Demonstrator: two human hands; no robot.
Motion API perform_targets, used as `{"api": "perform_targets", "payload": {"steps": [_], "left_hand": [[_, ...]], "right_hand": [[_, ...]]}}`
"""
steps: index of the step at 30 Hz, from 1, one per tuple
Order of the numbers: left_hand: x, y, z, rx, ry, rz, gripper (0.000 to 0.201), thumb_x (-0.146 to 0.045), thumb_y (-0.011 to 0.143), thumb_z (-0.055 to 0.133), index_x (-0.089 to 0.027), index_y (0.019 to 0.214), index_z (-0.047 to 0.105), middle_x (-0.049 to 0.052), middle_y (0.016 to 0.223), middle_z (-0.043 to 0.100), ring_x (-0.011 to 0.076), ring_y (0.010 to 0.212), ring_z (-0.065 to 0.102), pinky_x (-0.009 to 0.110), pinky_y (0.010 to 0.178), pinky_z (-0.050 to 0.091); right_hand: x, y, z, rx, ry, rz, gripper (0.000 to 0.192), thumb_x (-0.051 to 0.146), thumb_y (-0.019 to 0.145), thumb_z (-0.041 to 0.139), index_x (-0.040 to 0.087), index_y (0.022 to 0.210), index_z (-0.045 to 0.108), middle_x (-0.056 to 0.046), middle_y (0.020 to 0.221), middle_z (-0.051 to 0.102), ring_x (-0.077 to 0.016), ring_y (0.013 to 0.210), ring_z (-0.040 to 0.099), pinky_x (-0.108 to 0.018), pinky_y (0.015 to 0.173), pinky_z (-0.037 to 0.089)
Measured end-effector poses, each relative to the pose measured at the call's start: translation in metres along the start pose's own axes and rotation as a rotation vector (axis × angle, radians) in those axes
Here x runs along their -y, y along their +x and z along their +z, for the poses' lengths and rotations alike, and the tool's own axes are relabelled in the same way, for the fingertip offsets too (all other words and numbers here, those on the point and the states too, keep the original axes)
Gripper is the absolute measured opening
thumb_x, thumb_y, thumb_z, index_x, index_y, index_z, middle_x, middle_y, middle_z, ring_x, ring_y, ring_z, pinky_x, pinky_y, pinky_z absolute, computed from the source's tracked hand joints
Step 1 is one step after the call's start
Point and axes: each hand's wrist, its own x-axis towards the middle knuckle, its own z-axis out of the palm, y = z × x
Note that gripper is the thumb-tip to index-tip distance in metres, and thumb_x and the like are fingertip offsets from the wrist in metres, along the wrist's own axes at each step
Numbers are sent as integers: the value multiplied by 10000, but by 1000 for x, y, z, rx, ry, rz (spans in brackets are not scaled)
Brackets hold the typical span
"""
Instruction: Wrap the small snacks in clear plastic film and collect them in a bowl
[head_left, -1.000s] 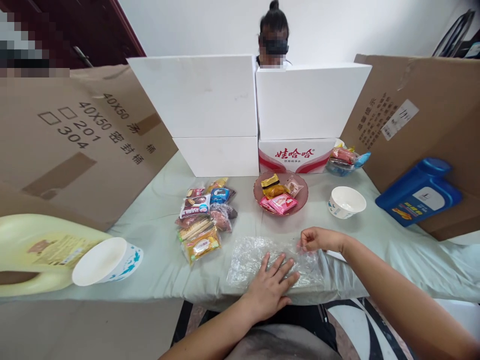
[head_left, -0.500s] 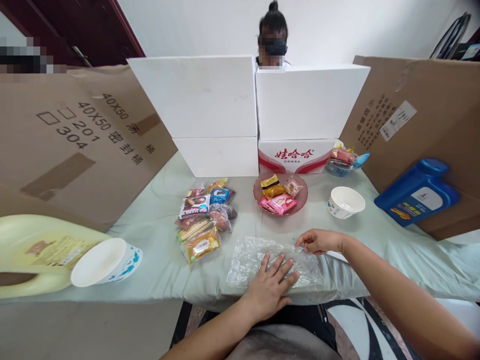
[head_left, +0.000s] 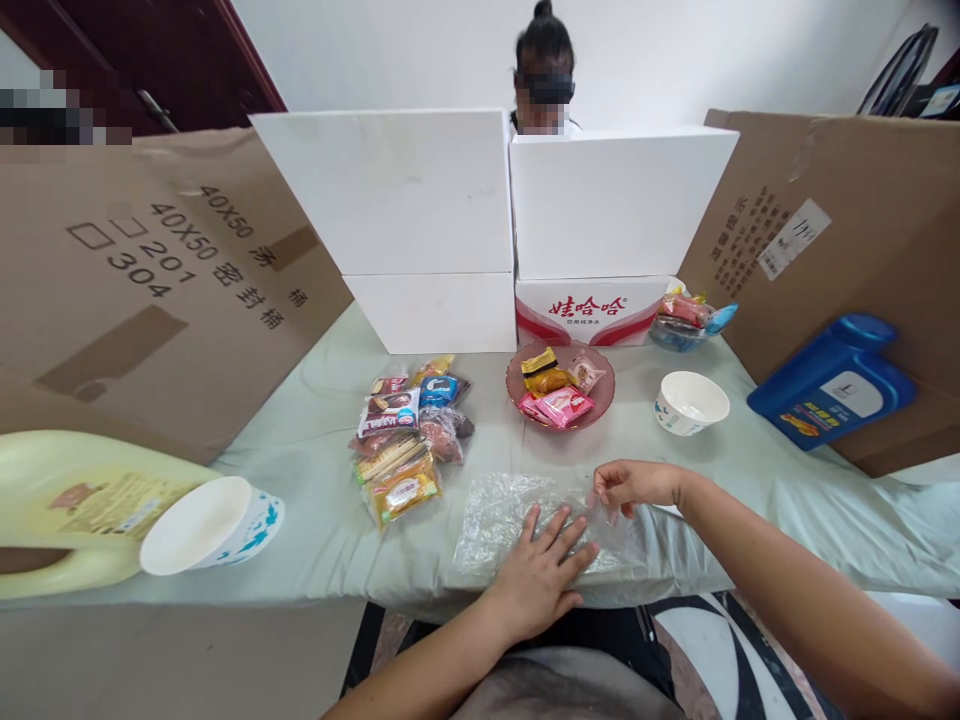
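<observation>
A crumpled clear plastic bag [head_left: 499, 515] lies flat near the table's front edge. My left hand [head_left: 541, 570] presses on it with fingers spread. My right hand [head_left: 630, 484] pinches the bag's upper right edge between thumb and fingers. Behind the bag, a pink glass bowl [head_left: 600, 381] holds wrapped snacks, and a pile of snack packets [head_left: 409, 430] lies to the left.
White paper bowls stand at the left [head_left: 210, 525] and right [head_left: 690, 402]. A yellow jug [head_left: 67, 505] lies far left, a blue jug [head_left: 836, 385] far right. Cardboard walls and white boxes [head_left: 420, 210] ring the table. Another person sits behind the boxes.
My right hand has slid a little to the left along the bag's top edge, pulling the plastic with it. My left hand has stayed put.
</observation>
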Motion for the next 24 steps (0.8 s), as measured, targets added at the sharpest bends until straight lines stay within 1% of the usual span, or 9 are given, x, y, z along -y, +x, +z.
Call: {"api": "perform_targets", "payload": {"steps": [1, 3, 6, 11, 13, 16, 19, 21, 24], "left_hand": [[0, 0, 0, 1, 1, 0, 645, -565, 920, 502, -328, 1480, 287, 15, 1591, 213, 293, 1471, 98, 616, 1159, 44], [0, 0, 0, 2, 2, 0, 650, -563, 920, 505, -330, 1483, 278, 12, 1594, 205, 291, 1473, 89, 612, 1161, 42], [0, -1, 0, 2, -2, -3, 662, -543, 916, 528, -328, 1486, 270, 12, 1593, 209, 288, 1474, 82, 610, 1163, 36], [0, 0, 1, 14, -5, -11, 657, -513, 913, 552, -330, 1483, 279, 14, 1592, 211, 293, 1472, 93, 608, 1164, 38], [0, 0, 1, 21, -6, -14, 653, -504, 915, 552, -334, 1483, 278, 19, 1590, 218, 293, 1471, 102, 608, 1164, 40], [0, 0, 0, 23, -11, -10, 650, -491, 917, 553, -333, 1484, 276, 22, 1589, 221, 293, 1472, 101, 607, 1165, 37], [-1, 0, -2, 25, -18, -18, 664, -472, 905, 579, -332, 1482, 281, 23, 1597, 190, 299, 1474, 78, 609, 1164, 50], [-2, 0, -4, 42, -22, -33, 693, -436, 879, 625, -333, 1477, 288, 29, 1602, 168, 313, 1474, 67, 622, 1156, 62], [-3, 1, -7, 81, -38, -47, 756, -366, 830, 691, -335, 1472, 293, 43, 1602, 165, 339, 1470, 68, 659, 1135, 62]], "right_hand": [[-1, 0, 1, 8, 7, 1, 286, 334, 617, 687, 190, 754, 482, -15, 916, 660, -65, 559, 545, -194, 481, 386], [-3, 1, 0, 9, 14, 2, 300, 321, 599, 691, 196, 742, 459, 17, 784, 647, -45, 472, 484, -177, 427, 327], [-6, 2, -3, -9, 13, 6, 302, 288, 581, 695, 204, 756, 464, 92, 567, 537, -42, 412, 414, -171, 398, 278], [-6, -2, -7, -20, -10, 27, 304, 291, 615, 686, 175, 879, 589, 103, 529, 486, -41, 408, 365, -181, 395, 247], [-5, -4, -8, -27, -25, 39, 249, 309, 639, 686, 167, 832, 618, 102, 501, 454, -43, 413, 355, -185, 400, 244], [-3, -6, -7, -68, -20, 44, 219, 335, 643, 707, 178, 732, 583, 63, 583, 539, -68, 512, 480, -186, 459, 340], [-1, -7, -5, -90, 19, 37, 297, 398, 643, 716, 190, 750, 532, 3, 822, 650, -104, 667, 591, -213, 557, 435], [-1, -6, -4, -79, 39, 34, 342, 438, 644, 713, 195, 770, 508, -16, 883, 666, -107, 645, 601, -221, 543, 433], [-3, -4, -4, -94, 48, 14, 372, 446, 626, 724, 200, 772, 485, 10, 800, 658, -77, 529, 544, -206, 479, 375]]}}
